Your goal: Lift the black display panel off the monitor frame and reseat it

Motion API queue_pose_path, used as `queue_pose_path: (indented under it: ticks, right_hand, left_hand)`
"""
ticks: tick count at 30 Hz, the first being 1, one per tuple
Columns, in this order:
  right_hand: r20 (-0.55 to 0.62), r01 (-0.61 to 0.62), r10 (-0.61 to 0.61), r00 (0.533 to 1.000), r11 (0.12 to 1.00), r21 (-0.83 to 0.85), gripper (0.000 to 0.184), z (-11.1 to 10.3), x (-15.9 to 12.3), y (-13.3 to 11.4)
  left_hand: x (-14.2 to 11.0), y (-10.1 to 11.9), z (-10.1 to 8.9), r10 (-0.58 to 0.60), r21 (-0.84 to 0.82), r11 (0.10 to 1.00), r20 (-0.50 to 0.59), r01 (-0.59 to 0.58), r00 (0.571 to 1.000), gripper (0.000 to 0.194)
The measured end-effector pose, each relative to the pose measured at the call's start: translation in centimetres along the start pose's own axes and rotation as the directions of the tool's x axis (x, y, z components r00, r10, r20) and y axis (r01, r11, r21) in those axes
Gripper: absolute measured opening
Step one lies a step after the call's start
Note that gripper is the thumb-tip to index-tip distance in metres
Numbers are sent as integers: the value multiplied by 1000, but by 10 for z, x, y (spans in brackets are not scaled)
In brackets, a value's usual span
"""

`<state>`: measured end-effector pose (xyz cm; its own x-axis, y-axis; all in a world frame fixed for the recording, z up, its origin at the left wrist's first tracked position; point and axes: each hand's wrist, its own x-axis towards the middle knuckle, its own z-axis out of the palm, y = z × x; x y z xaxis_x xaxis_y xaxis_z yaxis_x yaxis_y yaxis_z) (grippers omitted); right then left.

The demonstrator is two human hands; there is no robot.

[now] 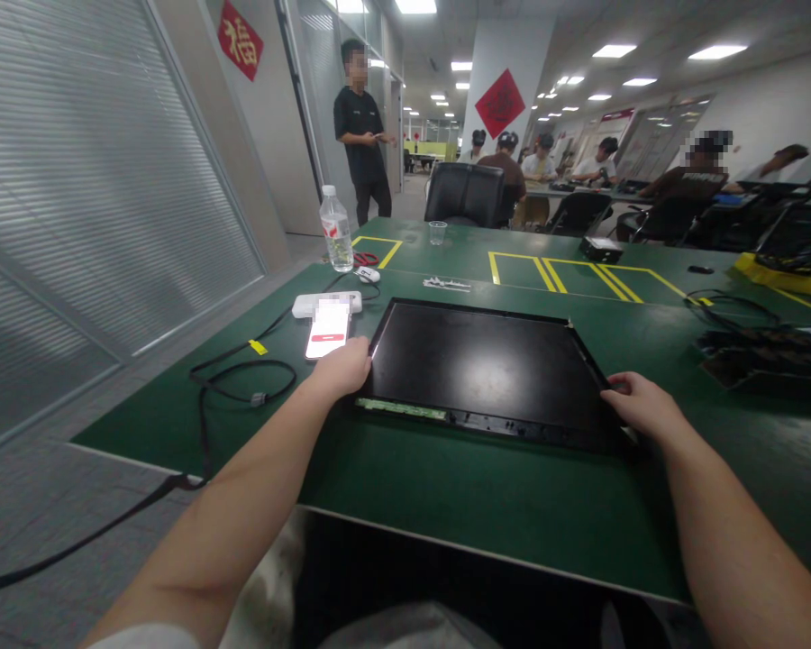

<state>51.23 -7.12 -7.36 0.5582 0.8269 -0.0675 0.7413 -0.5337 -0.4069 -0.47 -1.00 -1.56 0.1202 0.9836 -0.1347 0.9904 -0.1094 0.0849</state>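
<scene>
A black flat display panel [473, 356] lies face up on the green table [487, 491], in front of me. A narrow green circuit board [402, 410] shows along the left part of its near edge. My left hand [344, 368] is closed on the panel's left edge, its fingertips partly hidden. On the opposite side, my right hand [642, 403] grips the right edge between thumb and fingers. Just beyond my left hand a phone [327, 338] with a lit screen leans on a white holder [304, 306].
A water bottle [336, 234], red-handled scissors [366, 260] and a plastic cup [437, 233] stand or lie farther back. Black cable [243, 368] loops at left. Dark parts [770, 356] lie at right. A person [361, 126] stands beyond the table; several others sit behind.
</scene>
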Motion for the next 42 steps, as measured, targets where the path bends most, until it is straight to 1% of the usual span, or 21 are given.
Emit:
queue_pose_path:
  ticks: [5,10,15,23,28,32,36,39,42]
  right_hand:
    - [-33,33,-33,999,999,-2,36,2,1,3]
    - [-7,29,-29,1000,999,16,36,1,2,4]
    - [-17,34,-34,999,999,23,36,2,4,6]
    - [-18,47,-47,999,999,-20,36,5,1,3]
    - [-32,53,-53,998,999,5,34,8,4,7]
    - [-73,63,-63,995,998,3,35,11,5,10]
    - [-87,74,-73,994,997,11,36,13,5,11]
    - [-90,70,-68,994,997,21,37,13,4,10]
    - [-90,65,-62,994,997,29,35,12,2,8]
  left_hand:
    - [2,-2,0,-14,-24,1000,-11,14,1000,35]
    - [2,-1,-2,-56,-55,997,-34,54,998,30]
    - [2,0,-3,-43,-16,999,-39,43,998,29]
    - [5,-1,2,-13,-7,1000,-45,13,999,35]
    - [2,-1,-5,-37,-26,999,-65,36,997,31]
    - [0,-2,-10,-70,-114,992,-112,57,991,25]
    - [3,-5,-8,-100,-270,961,-147,57,984,19]
    - [6,-8,-5,-157,-414,907,-177,71,972,25]
    - [8,-9,-2,-219,-567,820,-180,80,959,30]
